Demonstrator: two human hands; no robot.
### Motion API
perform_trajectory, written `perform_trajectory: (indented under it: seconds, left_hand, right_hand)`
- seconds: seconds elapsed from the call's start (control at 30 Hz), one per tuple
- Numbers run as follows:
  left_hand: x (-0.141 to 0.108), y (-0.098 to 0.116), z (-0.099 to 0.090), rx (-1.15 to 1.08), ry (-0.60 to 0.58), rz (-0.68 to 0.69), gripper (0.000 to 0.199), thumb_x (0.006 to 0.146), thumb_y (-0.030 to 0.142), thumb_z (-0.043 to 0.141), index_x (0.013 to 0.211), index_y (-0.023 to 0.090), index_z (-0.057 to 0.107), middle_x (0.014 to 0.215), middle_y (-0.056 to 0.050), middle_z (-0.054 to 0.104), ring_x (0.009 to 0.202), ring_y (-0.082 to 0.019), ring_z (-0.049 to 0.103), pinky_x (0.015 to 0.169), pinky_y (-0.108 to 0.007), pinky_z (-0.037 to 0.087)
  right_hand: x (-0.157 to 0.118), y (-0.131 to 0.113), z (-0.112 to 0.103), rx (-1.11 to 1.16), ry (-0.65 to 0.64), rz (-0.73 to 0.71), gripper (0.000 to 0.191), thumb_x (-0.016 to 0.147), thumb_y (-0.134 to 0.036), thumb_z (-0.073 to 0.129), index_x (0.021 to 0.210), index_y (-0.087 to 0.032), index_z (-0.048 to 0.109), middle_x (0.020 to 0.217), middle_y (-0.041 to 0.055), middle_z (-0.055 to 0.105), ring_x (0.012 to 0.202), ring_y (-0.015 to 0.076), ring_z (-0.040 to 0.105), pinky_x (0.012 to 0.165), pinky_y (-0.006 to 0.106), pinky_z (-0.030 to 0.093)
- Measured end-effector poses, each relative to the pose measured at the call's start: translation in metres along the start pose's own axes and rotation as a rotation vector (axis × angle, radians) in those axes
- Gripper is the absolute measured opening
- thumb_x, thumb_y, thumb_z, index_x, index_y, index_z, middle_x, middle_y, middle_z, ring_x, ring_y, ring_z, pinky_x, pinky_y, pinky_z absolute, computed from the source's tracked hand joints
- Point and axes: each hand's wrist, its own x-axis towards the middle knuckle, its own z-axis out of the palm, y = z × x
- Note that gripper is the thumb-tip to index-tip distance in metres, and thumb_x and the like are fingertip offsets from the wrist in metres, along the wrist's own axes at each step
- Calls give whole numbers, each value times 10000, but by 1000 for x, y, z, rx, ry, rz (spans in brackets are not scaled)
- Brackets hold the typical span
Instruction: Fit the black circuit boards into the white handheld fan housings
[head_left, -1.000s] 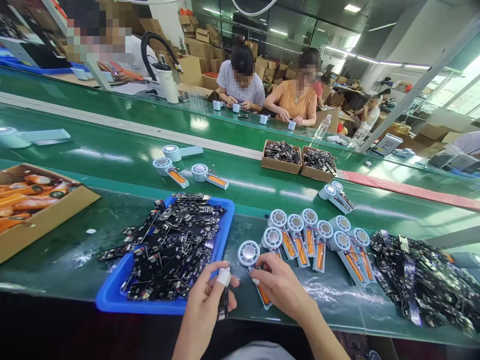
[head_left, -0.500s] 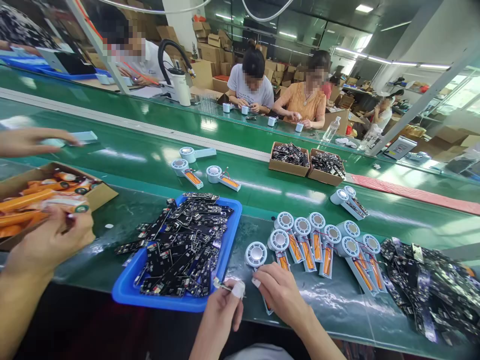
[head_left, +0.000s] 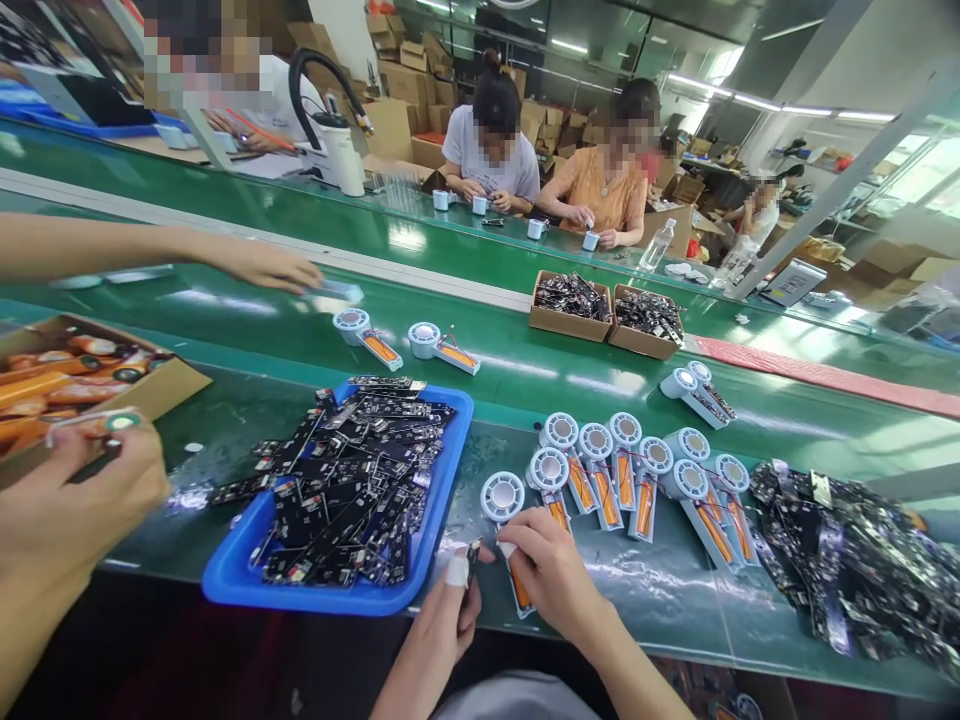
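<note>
A narrow black circuit board [head_left: 472,562] stands nearly upright, pinched between the thumb and fingers of my left hand [head_left: 448,605], whose thumb has a white covering. My right hand [head_left: 551,570] is closed over the upper handle of a light-blue round-headed unit [head_left: 502,496], its fingertips pressed together; what they pinch is hidden. An orange battery [head_left: 519,585] lies in that unit's handle, partly behind my fingers. Left of my hands, a blue tray [head_left: 217,575] is heaped with circuit boards [head_left: 360,480].
Several similar units [head_left: 596,440] lie to the right, beside a pile of boards [head_left: 847,560]. A co-worker's hand [head_left: 105,480] holds a battery by a carton [head_left: 180,385]; another arm [head_left: 247,262] reaches across the green belt [head_left: 517,375]. Two board-filled boxes [head_left: 574,325] stand farther back.
The board in my left hand has turned from slanting to nearly upright. My right hand stays at the unit. At the left, a co-worker's arm has reached right across the belt towards the units.
</note>
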Motion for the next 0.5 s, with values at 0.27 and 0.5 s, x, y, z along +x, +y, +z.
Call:
perform_trajectory:
  seconds: [0.27,0.5]
  left_hand:
    - [2,25,2,51,19,141,438,768,664,654,898,248,613,732,-7,661,695,-231,663,717,-339,557]
    - [11,25,13,4,26,177,393,812,589,651,929,216,615,627,51,527,553,-152,501,523,-255,434]
  right_hand:
    - [3,-6,0,-139,-11,-27,225,920,-63,506,1032,-203,641,978,85,694,856,213,636,728,314,541]
    - [5,-13,2,-157,-23,-2,263,898,-35,479,1028,-204,634,986,77,715,843,218,646,722,321,546]
